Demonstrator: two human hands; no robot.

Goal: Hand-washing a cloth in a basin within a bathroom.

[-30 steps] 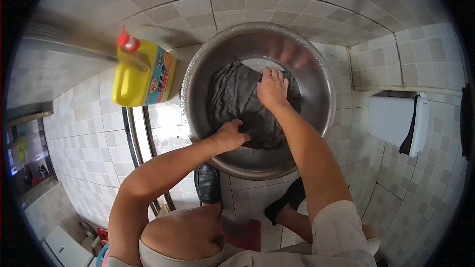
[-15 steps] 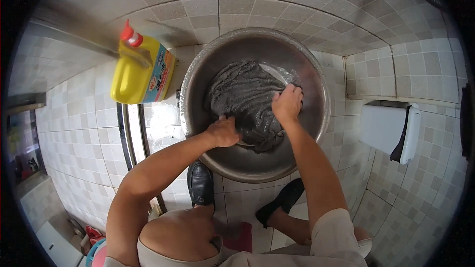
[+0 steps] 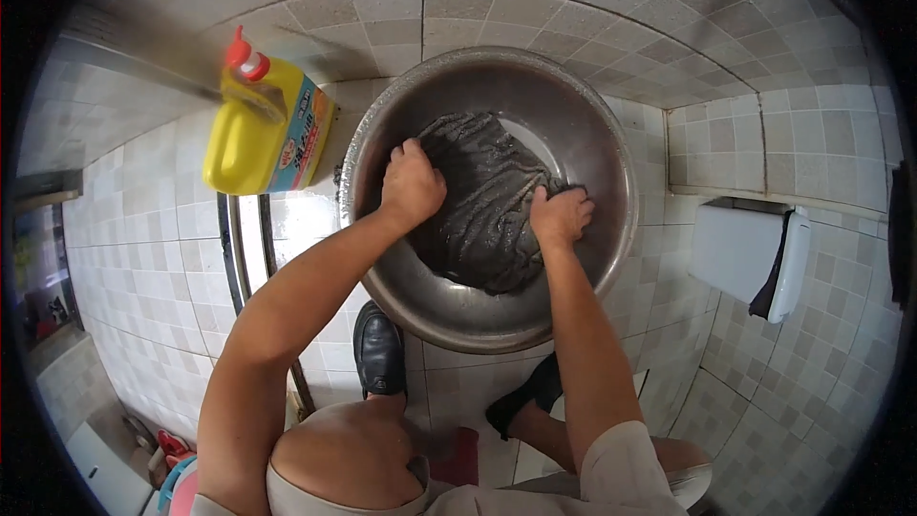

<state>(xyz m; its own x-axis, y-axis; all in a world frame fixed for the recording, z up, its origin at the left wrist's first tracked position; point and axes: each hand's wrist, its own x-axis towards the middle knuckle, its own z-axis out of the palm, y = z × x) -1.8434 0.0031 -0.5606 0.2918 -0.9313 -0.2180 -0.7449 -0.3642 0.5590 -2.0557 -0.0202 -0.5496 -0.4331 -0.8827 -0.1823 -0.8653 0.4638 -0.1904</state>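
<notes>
A wet dark grey cloth (image 3: 482, 215) lies bunched and creased on the bottom of a wide metal basin (image 3: 492, 336). At the cloth's left side, my left hand (image 3: 413, 183) curls its fingers over the fabric; the fingertips are partly hidden. My right hand (image 3: 562, 218) grips the right edge, where the cloth is gathered into folds beside the thumb. Both forearms reach over the basin's near rim.
A yellow jug (image 3: 253, 129) with a red pump top stands left of the basin. My black shoes (image 3: 380, 352) are on the tiled floor close to the near rim. Tiled wall rises behind, and a white box (image 3: 747, 253) is at the right.
My left hand has moved up and left, from the cloth's near edge to its left side. The right hand has shifted slightly down. The cloth is now pulled into different folds.
</notes>
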